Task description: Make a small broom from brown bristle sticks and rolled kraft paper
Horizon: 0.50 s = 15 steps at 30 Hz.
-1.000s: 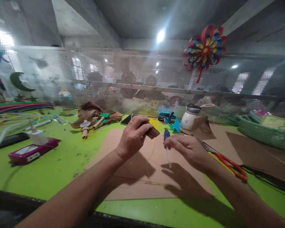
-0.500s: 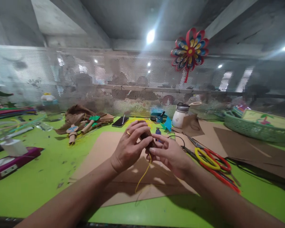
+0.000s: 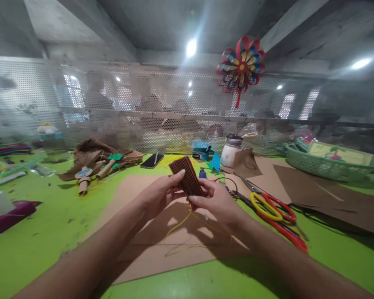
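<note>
Both forearms reach in from the bottom of the frame and meet at the centre. The left hand point(image 3: 160, 194) and the right hand point(image 3: 217, 202) are close together, each pinching the lower end of a pleated brown paper point(image 3: 186, 176) that stands tilted above their fingertips. A yellow thread point(image 3: 178, 224) hangs below it over a cardboard sheet point(image 3: 202, 251) on the green table point(image 3: 40, 236). Scissors point(image 3: 276, 209) with yellow and red handles lie right of the hands, and a green basket point(image 3: 322, 168) sits at far right. A perforated screen point(image 3: 112, 104) closes the back, and a paper pinwheel point(image 3: 240, 67) hangs on it at upper right.
</note>
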Tool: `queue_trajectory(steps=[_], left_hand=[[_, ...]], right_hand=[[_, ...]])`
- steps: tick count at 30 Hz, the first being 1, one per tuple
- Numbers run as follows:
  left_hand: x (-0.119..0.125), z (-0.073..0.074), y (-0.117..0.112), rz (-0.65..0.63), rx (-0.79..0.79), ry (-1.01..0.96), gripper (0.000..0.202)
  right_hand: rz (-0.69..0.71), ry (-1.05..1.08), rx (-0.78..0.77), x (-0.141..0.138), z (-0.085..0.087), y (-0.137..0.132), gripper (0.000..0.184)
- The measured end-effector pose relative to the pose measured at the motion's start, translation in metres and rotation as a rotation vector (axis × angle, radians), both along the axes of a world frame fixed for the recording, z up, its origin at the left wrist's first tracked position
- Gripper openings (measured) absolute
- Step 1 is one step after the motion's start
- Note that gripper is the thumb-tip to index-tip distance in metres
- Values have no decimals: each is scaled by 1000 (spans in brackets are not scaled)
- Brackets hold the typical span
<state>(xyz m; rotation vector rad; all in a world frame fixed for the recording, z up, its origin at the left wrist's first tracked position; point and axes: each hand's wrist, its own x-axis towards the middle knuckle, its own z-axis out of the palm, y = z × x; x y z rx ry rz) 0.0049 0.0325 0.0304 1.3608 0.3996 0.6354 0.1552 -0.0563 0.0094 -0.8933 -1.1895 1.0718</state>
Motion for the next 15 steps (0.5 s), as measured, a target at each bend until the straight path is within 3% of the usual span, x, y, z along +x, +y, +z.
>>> queue_trajectory(steps=[5,12,15], left_hand=[[7,3,-12,213,-188,-146,21],[9,1,-21,208,-277,-91,16],[10,-3,-17,235,-296,-47,16]], right_hand=[[33,-55,-69,-13,1,-7,41],[41,-22,-152,-28,-5,-8,28],[17,-105,-161,-29,-6,-10,23]])
